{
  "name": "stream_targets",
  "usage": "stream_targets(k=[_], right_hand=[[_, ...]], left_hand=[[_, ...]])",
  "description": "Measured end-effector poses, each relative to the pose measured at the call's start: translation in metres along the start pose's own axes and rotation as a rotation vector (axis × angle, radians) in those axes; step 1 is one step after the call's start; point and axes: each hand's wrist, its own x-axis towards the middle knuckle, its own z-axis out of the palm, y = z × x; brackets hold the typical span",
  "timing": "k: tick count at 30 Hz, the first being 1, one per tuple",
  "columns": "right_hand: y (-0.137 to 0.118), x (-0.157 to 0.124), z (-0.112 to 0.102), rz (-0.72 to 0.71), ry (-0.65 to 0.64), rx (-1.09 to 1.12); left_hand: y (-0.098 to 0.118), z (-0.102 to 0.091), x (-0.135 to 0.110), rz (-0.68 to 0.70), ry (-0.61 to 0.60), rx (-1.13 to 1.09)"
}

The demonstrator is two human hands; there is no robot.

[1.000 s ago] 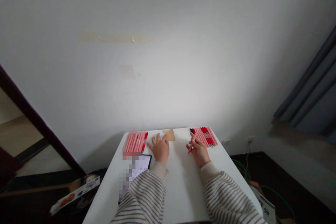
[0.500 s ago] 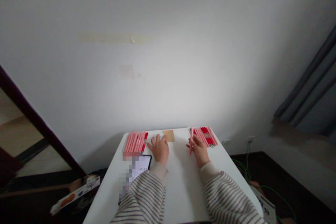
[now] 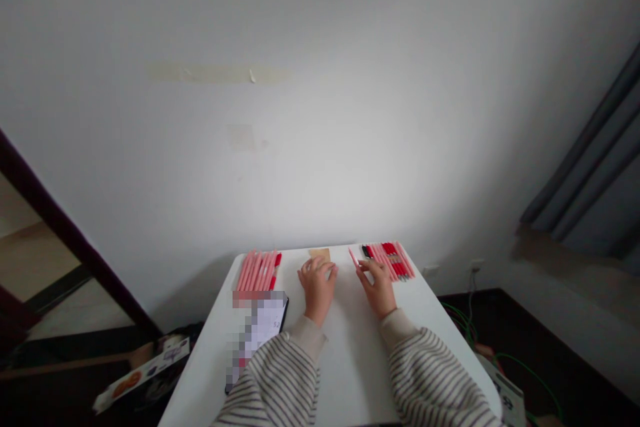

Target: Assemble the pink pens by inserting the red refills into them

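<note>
My right hand [image 3: 379, 285] pinches a slim pink pen [image 3: 353, 256] between thumb and fingertips, its far end tilted up to the left. My left hand [image 3: 319, 288] is over the table's middle, fingers bent and apart, with nothing visible in it. It partly covers a small tan square of paper [image 3: 320, 253]. Beside my right hand, a row of pink and red pens [image 3: 395, 261] lies on the white table [image 3: 345, 360], with a black piece at its left end. Left of my left hand is another row of pink pens [image 3: 256, 271] with red ones at its right edge.
A phone [image 3: 267, 320], partly blurred out, lies beneath my left forearm's side of the table. The white wall [image 3: 320, 113] rises behind the table's far edge. Green cables [image 3: 467, 323] run on the floor at right, and a box [image 3: 145, 373] is low at left.
My left hand has moved right, toward the middle, and its fingers have drawn in. The pink pen in my right hand has tipped from nearly upright to leaning left.
</note>
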Motion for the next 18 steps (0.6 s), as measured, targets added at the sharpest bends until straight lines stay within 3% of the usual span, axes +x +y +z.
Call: stream_targets(k=[4, 10, 18], right_hand=[[-0.004, -0.002, 0.0, -0.062, -0.068, -0.116], [-0.005, -0.004, 0.001, -0.116, -0.141, -0.194], [-0.003, -0.007, 0.002, -0.105, -0.233, -0.244]], left_hand=[[0.003, 0.007, -0.003, 0.042, 0.008, -0.133], [-0.004, 0.01, -0.002, 0.037, 0.034, -0.16], [-0.008, 0.016, 0.001, 0.035, 0.073, -0.232]])
